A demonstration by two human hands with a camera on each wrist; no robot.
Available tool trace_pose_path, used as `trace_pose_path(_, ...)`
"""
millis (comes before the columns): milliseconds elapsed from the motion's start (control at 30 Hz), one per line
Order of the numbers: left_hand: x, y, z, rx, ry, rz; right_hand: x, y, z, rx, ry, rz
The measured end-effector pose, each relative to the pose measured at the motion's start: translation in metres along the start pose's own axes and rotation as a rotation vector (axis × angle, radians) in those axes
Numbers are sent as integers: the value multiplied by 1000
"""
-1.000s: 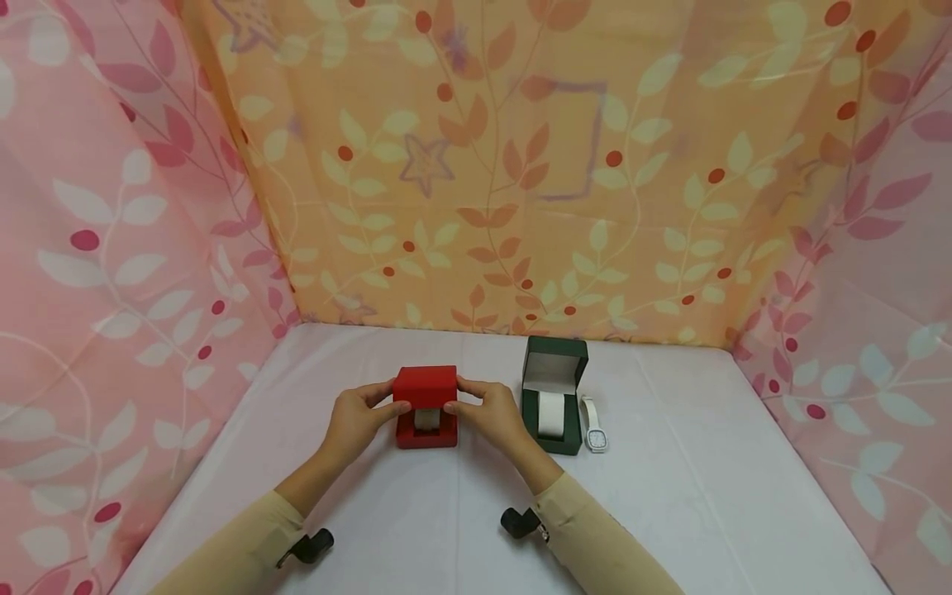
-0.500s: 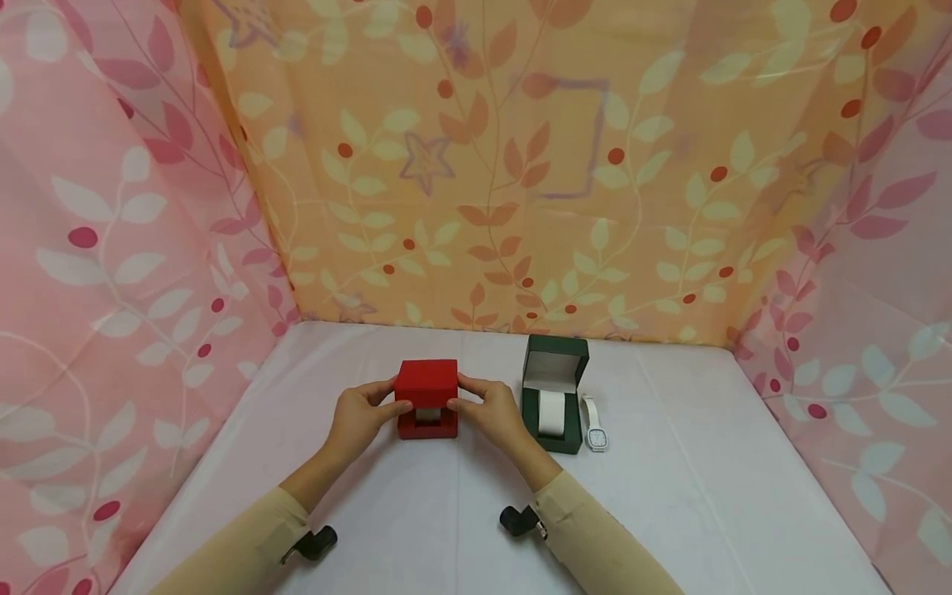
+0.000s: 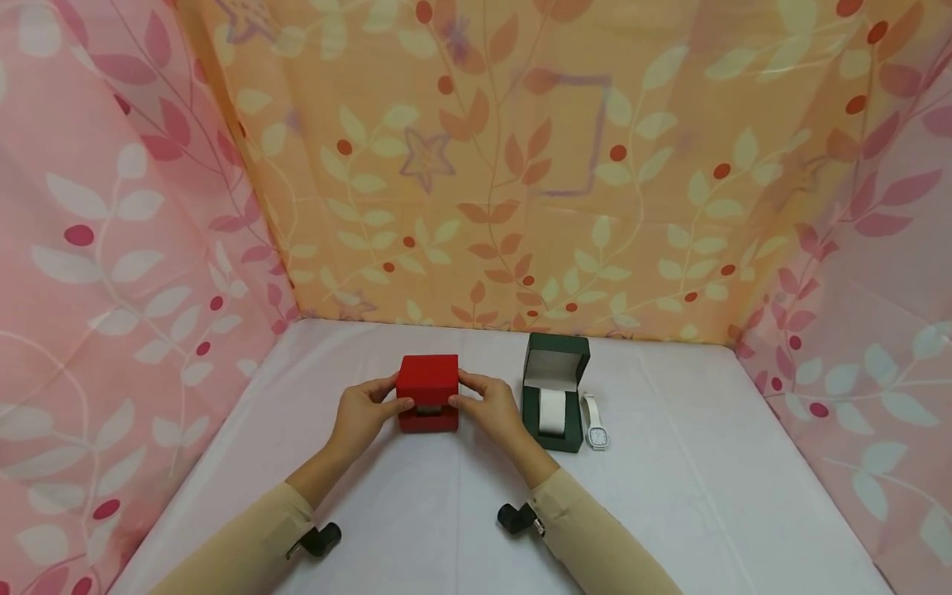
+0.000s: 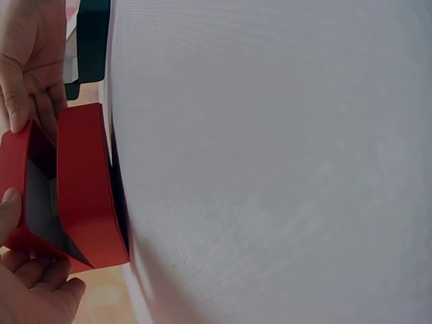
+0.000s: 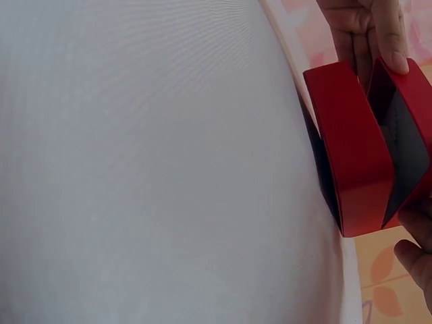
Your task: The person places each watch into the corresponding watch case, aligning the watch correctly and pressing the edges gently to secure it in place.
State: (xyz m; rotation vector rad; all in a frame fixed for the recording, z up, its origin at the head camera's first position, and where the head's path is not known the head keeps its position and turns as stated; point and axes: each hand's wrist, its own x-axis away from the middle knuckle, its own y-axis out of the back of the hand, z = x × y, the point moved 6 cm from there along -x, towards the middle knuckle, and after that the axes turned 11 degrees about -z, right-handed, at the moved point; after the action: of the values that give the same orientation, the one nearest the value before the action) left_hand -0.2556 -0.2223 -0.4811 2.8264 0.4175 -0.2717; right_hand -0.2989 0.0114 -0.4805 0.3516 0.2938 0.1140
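Left hand and right hand, fingers bent, pinch lid of red box from opposite sides, thumbs at front.

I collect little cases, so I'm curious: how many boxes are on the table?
2: a red box held by the left hand and right hand, and an open green box to its right, beside a white watch.

White table: open green box, white watch, red box (contact beneath unclear).
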Motion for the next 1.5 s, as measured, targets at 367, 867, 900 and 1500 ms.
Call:
trace_pose_path(367, -5, -3, 6, 36, 24, 31, -4, -1, -3, -42, -30, -23)
trace_pose_path(867, -10, 0, 7, 41, 50, 9, -8, -6, -4, -88, -18, -24)
trace_pose_path(900, -10, -1, 6, 38, 48, 12, -8, -6, -4, -90, -16, -25)
trace_pose_path(1500, -9, -3, 8, -3, 60, 33, -8, -9, -8, -121, -31, -38)
